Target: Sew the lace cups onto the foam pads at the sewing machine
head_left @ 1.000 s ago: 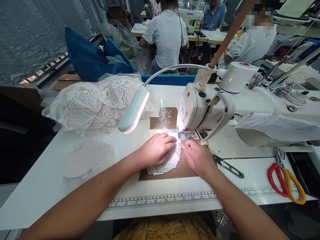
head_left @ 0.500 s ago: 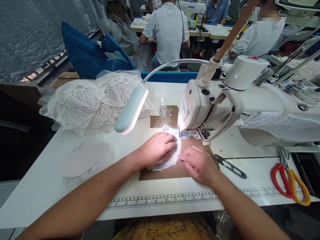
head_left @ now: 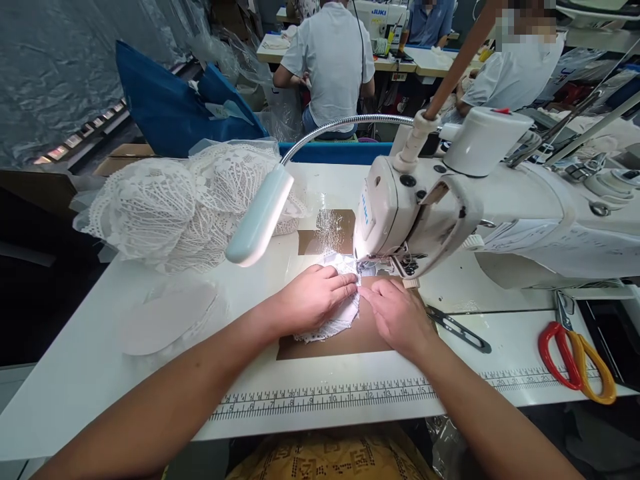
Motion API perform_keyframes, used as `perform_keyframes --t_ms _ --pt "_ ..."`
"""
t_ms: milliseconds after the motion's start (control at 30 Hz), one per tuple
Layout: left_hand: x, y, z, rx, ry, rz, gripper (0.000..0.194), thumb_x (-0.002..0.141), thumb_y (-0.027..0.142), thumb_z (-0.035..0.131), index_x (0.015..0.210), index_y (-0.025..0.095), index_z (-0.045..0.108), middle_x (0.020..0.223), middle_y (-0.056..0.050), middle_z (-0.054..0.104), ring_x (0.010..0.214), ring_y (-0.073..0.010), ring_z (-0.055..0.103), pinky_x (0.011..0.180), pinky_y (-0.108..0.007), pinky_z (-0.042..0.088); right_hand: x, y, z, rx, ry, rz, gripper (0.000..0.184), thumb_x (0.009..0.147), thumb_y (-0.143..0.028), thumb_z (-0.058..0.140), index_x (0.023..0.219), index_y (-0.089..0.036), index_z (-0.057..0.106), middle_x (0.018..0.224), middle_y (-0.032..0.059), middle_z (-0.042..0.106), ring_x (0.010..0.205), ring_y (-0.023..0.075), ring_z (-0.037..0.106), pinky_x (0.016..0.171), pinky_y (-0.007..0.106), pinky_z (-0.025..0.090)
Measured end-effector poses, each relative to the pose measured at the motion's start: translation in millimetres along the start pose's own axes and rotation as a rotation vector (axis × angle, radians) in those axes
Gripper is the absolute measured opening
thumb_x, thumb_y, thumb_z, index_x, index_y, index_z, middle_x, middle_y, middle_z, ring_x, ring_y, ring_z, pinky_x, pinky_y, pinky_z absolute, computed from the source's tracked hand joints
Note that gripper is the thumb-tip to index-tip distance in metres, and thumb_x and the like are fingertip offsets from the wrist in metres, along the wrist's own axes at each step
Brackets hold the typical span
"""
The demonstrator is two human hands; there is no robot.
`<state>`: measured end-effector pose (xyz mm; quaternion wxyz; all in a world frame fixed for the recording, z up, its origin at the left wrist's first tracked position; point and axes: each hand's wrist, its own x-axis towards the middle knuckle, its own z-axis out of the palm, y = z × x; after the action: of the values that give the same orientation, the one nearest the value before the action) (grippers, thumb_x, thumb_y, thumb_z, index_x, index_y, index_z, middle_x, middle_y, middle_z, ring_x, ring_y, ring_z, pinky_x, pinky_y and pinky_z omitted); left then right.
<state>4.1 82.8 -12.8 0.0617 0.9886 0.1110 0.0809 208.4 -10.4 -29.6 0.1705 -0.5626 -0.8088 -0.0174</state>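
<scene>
A small white lace piece (head_left: 334,324) lies on the sewing machine bed, its upper edge by the needle area of the white sewing machine (head_left: 387,207). My left hand (head_left: 320,299) rests flat on top of the lace, fingers stretched toward the needle. At the lace's right edge is my right hand (head_left: 400,315), its fingers curled with the index finger and thumb closed at the edge. The exact grip of those fingertips is partly hidden. Brown tape (head_left: 320,350) covers the surface under the lace and beside my right hand.
A lamp (head_left: 260,217) hangs on a bent neck left of the machine. Piled lace (head_left: 155,207) and pale oval pieces (head_left: 167,317) lie left. To the right are a dark slim tool (head_left: 460,330) and scissors (head_left: 575,357). A ruler strip (head_left: 350,398) runs along the front. People sit beyond.
My right hand has moved up along the lace edge, nearer the needle. My left fingers reach slightly further right, and the lace has shifted a little. The whole view has moved slightly.
</scene>
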Motion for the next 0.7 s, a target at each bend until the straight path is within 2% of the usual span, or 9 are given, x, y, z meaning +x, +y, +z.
perform_keyframes --t_ms 367,700 --pt "7.3 -0.3 -5.9 -0.015 0.008 -0.064 0.040 0.095 0.023 0.040 0.127 0.009 0.058 0.132 -0.014 0.058 0.090 -0.0243 0.054 0.078 -0.039 0.046 4.8 -3.0 3.7 -0.021 0.005 0.068 0.037 0.089 -0.010 0.039 0.109 -0.015 0.069 0.078 0.0079 0.062 0.072 0.0192 0.047 0.061 0.030 0.034" --pt "8.0 -3.2 0.7 -0.032 0.041 -0.068 0.038 0.093 0.017 0.041 0.126 0.009 0.058 0.130 -0.014 0.059 0.099 -0.0251 0.054 0.083 -0.040 0.045 4.5 0.4 4.3 0.015 -0.016 0.099 0.038 0.087 -0.009 0.041 0.113 -0.018 0.067 0.081 0.0066 0.063 0.073 0.0184 0.050 0.062 0.030 0.035"
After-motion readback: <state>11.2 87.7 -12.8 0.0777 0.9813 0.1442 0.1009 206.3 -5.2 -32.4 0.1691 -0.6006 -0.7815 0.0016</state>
